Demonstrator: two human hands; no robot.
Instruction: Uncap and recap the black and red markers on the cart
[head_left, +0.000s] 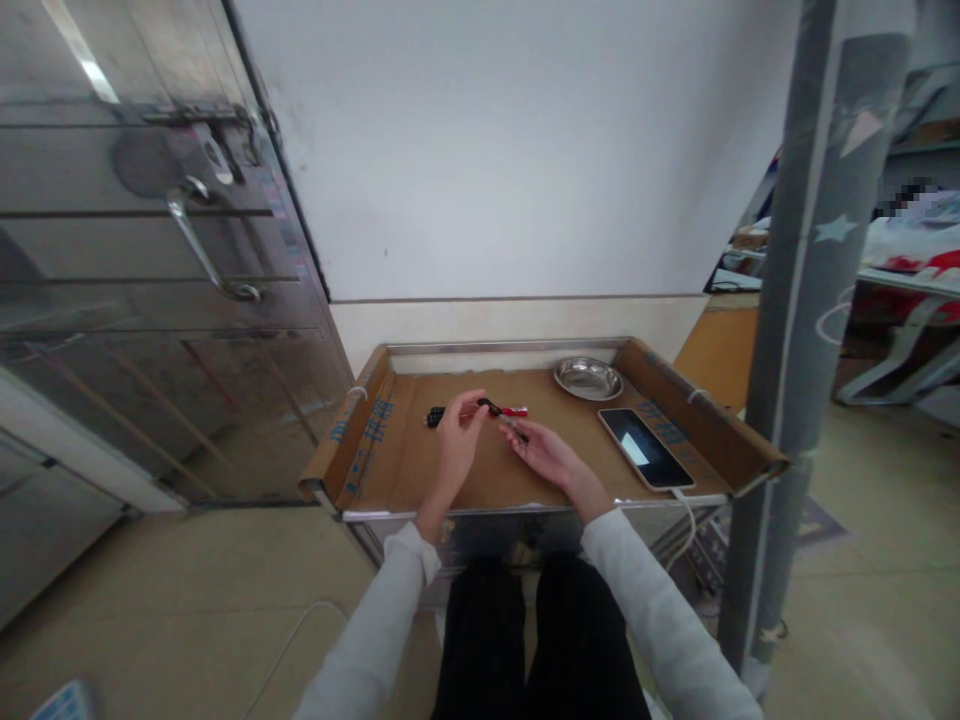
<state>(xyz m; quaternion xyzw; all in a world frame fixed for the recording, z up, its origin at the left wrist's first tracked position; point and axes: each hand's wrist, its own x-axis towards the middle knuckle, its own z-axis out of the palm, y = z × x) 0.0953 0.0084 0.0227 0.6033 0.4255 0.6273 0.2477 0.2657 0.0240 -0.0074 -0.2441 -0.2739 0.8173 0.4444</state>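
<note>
Over the cardboard-lined tray table, both hands meet at a slim pen-like item (pixel 513 427) with a dark end and a greyish body. Its exact kind is too small to make out. My left hand (pixel 460 430) pinches at its upper left, around a small black piece (pixel 490 406). From the lower right, my right hand (pixel 551 455) grips the greyish body between thumb and fingers. Just behind them lies a red item (pixel 516 411), partly hidden by the hands. Several black pieces (pixel 434 416) rest on the cardboard left of my left hand.
A round metal dish (pixel 588 379) stands at the back right of the tray. In front of it lies a phone (pixel 646 449) with a white cable (pixel 684 525). Folded cardboard walls (pixel 705 415) edge the sides. A grey pillar (pixel 806 300) rises at right; a metal door (pixel 150 250) is at left.
</note>
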